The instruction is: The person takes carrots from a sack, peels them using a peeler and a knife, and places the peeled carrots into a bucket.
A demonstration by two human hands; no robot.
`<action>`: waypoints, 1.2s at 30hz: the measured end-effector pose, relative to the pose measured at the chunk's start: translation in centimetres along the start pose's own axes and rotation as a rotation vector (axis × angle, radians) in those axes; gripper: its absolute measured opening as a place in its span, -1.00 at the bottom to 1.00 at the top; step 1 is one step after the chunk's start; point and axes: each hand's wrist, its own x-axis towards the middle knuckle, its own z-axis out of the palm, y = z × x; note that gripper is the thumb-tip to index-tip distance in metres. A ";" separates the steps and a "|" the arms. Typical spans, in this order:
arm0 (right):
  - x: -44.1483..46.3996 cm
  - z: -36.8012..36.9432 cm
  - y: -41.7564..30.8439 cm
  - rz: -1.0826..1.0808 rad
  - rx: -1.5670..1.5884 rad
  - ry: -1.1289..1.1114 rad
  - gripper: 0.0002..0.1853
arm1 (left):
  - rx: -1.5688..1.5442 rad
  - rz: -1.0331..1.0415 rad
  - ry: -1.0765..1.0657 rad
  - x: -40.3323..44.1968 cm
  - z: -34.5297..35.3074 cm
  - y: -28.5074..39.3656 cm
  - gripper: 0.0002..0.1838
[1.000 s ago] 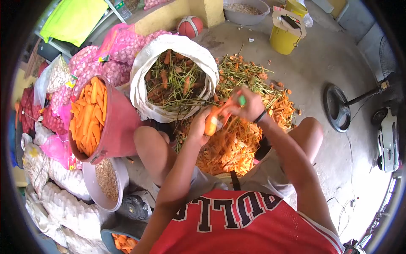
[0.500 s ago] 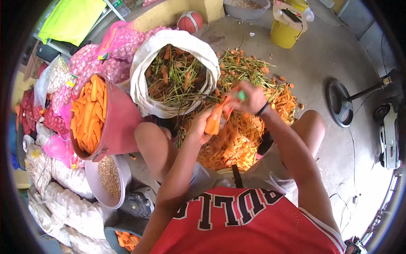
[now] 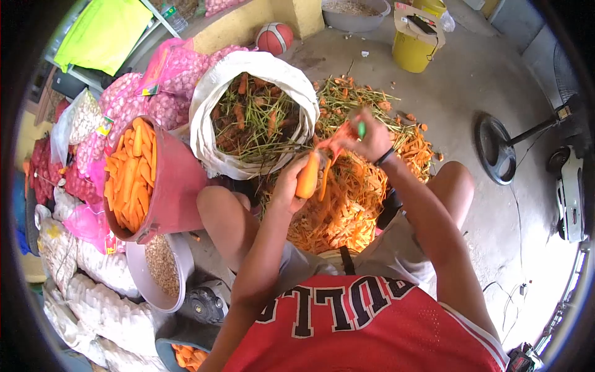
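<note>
My left hand (image 3: pixel 290 181) is closed around a peeled-looking orange carrot (image 3: pixel 307 177), its rounded end pointing toward me. In my right hand (image 3: pixel 374 141) is a peeler (image 3: pixel 336 142) with a reddish body, and a green piece shows by the fingers; motion blurs both. The peeler is close to the carrot's far end, though I cannot tell if they touch. A strip of peel (image 3: pixel 325 176) hangs beside the carrot. Below both hands spreads a heap of carrot peelings (image 3: pixel 341 214) between my legs.
A white sack (image 3: pixel 206 133) of untrimmed carrots stands ahead, with cut green tops (image 3: pixel 347 99) beside it. On the left are a red bucket (image 3: pixel 180 186) of peeled carrots, a basin (image 3: pixel 183 263) and net bags of garlic (image 3: pixel 124 99). A fan base (image 3: pixel 496 149) stands right.
My right hand has shifted slightly with the peeler, and the green piece has turned more upright. The carrot has tilted in my left hand, and a hanging peel strip now shows beside it.
</note>
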 end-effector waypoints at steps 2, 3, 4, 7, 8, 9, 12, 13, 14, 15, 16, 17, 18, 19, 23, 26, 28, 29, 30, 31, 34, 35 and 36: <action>-1.3 1.0 -2.0 -0.358 0.078 -0.074 -0.33 | -0.059 0.023 0.000 0.7 -0.2 -0.3 -0.68; -1.3 1.0 -2.6 -0.398 0.001 -0.104 -0.32 | -0.107 0.024 0.046 0.8 -0.3 -0.6 -0.69; -1.6 1.2 -3.0 -0.429 -0.069 -0.134 -0.30 | -0.073 0.028 -0.018 0.8 -0.7 -0.7 -0.69; 0.3 0.3 -0.1 -0.163 -0.019 -0.038 -0.33 | 0.018 -0.022 -0.029 -0.7 0.1 0.0 -0.69; 0.8 -0.4 0.1 -0.001 -0.036 -0.012 -0.31 | 0.004 -0.007 -0.028 -0.8 0.1 0.0 -0.68; 0.8 -0.5 0.0 0.070 -0.035 -0.034 -0.29 | -0.012 0.012 -0.029 -0.7 0.1 0.1 -0.68; -0.9 0.8 -1.9 -0.281 0.034 -0.032 -0.28 | -0.065 0.022 -0.026 0.8 -0.7 0.0 -0.66; -1.4 1.0 -2.9 -0.395 -0.010 -0.145 -0.29 | -0.072 0.023 0.039 0.7 0.1 -0.2 -0.66; -1.1 1.1 -2.4 -0.379 -0.035 -0.114 -0.29 | -0.078 0.019 0.111 0.4 0.4 -0.4 -0.66; -0.8 1.3 -1.4 -0.355 -0.054 -0.086 -0.29 | -0.080 -0.052 -0.286 0.5 -2.3 -0.4 -0.66; -0.6 1.3 -0.8 -0.328 -0.071 -0.058 -0.30 | -0.050 -0.054 -0.168 -0.2 -1.7 -0.5 -0.66; 0.1 0.6 -0.1 -0.214 -0.092 0.004 -0.30 | -0.017 -0.049 -0.057 -0.6 -0.8 -0.4 -0.66; 0.7 0.2 0.2 -0.072 -0.026 0.044 -0.29 | 0.017 -0.038 0.047 -0.8 0.0 -0.1 -0.66; 0.8 0.2 0.2 -0.004 -0.022 0.037 -0.30 | 0.009 0.002 -0.059 -0.7 -0.1 0.2 -0.65; -1.4 1.3 -3.3 -0.446 0.031 -0.084 -0.36 | -0.174 0.025 -0.127 1.0 -1.5 -0.9 -0.67; -0.8 1.5 -0.1 -0.313 -0.126 -0.052 -0.35 | -0.069 -0.024 -0.069 0.0 -0.8 -0.8 -0.67; 0.8 -0.2 0.0 0.002 -0.058 -0.001 -0.35 | -0.040 -0.027 -0.001 -0.5 -0.4 -0.5 -0.66; 0.6 0.0 0.1 0.027 0.003 0.020 -0.34 | -0.034 -0.013 -0.002 -0.3 -0.7 -0.3 -0.66; 0.4 0.4 0.0 0.046 0.062 0.041 -0.34 | -0.030 0.005 -0.006 0.2 -0.9 -0.2 -0.66; -0.3 0.7 -0.8 -0.120 0.033 -0.007 -0.34 | -0.062 0.031 0.019 0.9 -0.9 -0.3 -0.66; -1.2 1.3 -2.8 -0.420 -0.047 -0.041 -0.29 | -0.059 0.067 0.052 0.8 -0.4 -0.7 -0.67; -1.0 1.4 -1.4 -0.353 -0.061 -0.041 -0.29 | -0.001 0.024 -0.027 0.3 -0.5 -0.5 -0.66; -0.7 1.4 -0.4 -0.287 -0.076 -0.039 -0.28 | 0.007 0.005 -0.010 -0.5 -0.1 -0.3 -0.67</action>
